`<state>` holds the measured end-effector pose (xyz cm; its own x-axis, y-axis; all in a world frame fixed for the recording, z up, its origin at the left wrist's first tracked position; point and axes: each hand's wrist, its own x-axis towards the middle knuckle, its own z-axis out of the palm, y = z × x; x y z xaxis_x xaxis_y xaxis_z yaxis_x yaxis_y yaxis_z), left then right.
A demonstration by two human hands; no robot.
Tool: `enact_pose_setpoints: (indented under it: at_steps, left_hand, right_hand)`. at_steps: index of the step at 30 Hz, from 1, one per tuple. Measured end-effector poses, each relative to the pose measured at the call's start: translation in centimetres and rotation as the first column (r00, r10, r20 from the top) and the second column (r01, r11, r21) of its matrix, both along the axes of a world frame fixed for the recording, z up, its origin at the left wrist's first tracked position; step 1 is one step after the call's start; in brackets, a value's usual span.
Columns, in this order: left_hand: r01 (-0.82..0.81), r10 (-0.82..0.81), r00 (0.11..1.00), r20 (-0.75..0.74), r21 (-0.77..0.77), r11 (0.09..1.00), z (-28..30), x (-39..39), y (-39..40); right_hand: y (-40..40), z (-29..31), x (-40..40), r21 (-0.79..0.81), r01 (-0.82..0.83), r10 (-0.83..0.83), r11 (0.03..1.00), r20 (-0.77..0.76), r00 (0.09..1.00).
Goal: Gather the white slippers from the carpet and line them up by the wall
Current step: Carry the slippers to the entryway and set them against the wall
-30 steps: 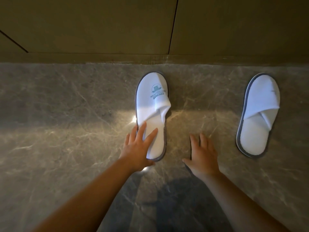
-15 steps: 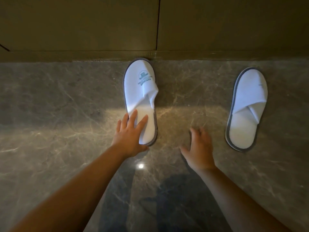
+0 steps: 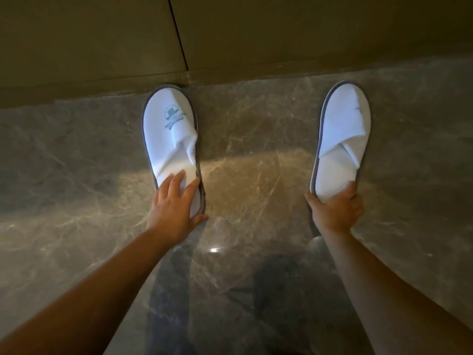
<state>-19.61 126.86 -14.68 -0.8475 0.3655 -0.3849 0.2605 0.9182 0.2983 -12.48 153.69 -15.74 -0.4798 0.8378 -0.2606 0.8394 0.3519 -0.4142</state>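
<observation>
the right hand (image 3: 335, 208) has moved across to grip the heel of the right slipper (image 3: 341, 139). the left hand (image 3: 176, 203) lies flat, fingers spread, on the left slipper (image 3: 170, 134), toe touching the wall (image 3: 102, 47).

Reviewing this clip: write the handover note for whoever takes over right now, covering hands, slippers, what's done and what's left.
Left hand: flat on the heel of the left slipper, not gripping.
Right hand: closed around the heel of the right slipper.
Both slippers lie on the marble floor, toes toward the wall. The left slipper's toe is at the wall's base; the right one sits angled and a little short of it.
Left to do: square the right slipper to the wall, beside the left one.
</observation>
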Motion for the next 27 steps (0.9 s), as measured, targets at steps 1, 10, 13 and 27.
enact_pose_setpoints:
  at_steps: [1,10,13,27]
  left_hand:
    - [-0.002,0.002,1.0,-0.002,0.008,1.0,0.1,0.0,-0.1]
    - [-0.004,0.0,0.999,0.055,0.065,0.998,0.2,-0.3,-1.4]
    - [0.031,-0.034,0.996,0.077,0.049,0.998,0.3,-0.5,-1.6]
    - [0.08,-0.079,0.995,0.066,-0.003,0.997,0.1,-0.4,-2.4]
  right_hand:
    - [0.0,0.0,0.0,0.007,-0.007,0.007,1.0,-0.028,1.0]
    - [-6.8,0.3,0.0,-0.087,-0.32,0.293,0.943,-0.238,0.926]
    - [-9.3,0.0,-0.7,-0.127,-0.355,0.317,0.926,-0.249,0.915]
    - [-11.7,0.1,-1.0,-0.107,-0.395,0.377,0.913,-0.157,0.913]
